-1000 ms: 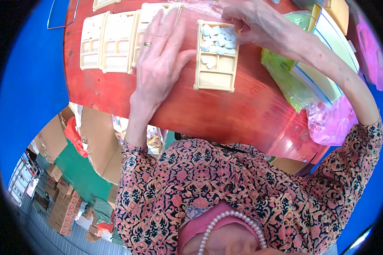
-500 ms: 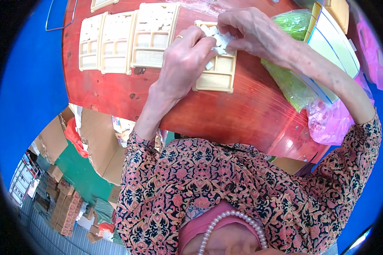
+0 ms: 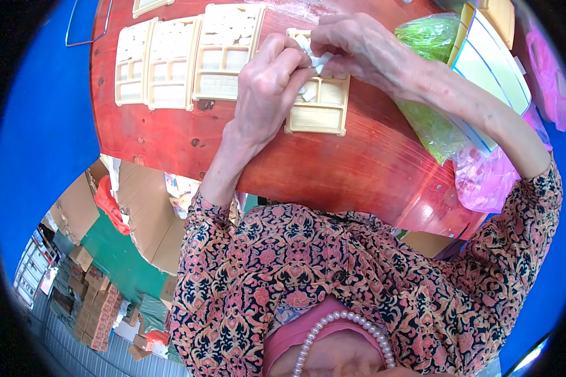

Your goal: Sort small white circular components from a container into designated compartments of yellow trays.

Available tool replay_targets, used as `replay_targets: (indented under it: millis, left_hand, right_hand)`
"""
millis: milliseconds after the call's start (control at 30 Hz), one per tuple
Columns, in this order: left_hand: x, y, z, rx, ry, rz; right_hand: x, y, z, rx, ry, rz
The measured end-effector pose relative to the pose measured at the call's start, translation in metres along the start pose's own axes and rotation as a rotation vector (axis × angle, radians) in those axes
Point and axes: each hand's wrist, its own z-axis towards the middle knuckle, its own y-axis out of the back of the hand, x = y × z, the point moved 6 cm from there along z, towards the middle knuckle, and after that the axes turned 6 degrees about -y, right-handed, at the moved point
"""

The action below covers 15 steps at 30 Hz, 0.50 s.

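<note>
A small packing workshop: cream plastic trays lined along a red wooden table, plastic bags beside it, stacked cartons below it.

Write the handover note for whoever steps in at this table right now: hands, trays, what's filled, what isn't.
Left hand: closed on small white pieces over the near cream tray.
Right hand: pinching the same white pieces from the other side.
Trays: three cream trays lie side by side to the left on the red table, their compartments filled with white pieces.
Done: those three look filled.
Left: the near tray's front compartments look empty.
Green bag and pink bag lie to the right.
</note>
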Motion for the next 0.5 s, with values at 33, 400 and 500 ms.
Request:
replay_targets:
  millis: [33,400,500]
  left_hand:
    - [0.000,0.001,0.000,-0.001,0.001,0.001]
    - [-0.015,-0.005,-0.005,0.133,-0.122,0.325]
    - [-0.011,-0.029,-0.017,0.347,-0.031,0.349]
  right_hand:
    - [-0.005,0.001,0.001,0.031,-0.095,0.047]
    - [-0.015,0.044,-0.008,-0.118,-0.098,0.072]
    - [-0.021,0.039,-0.010,-0.038,-0.193,-0.016]
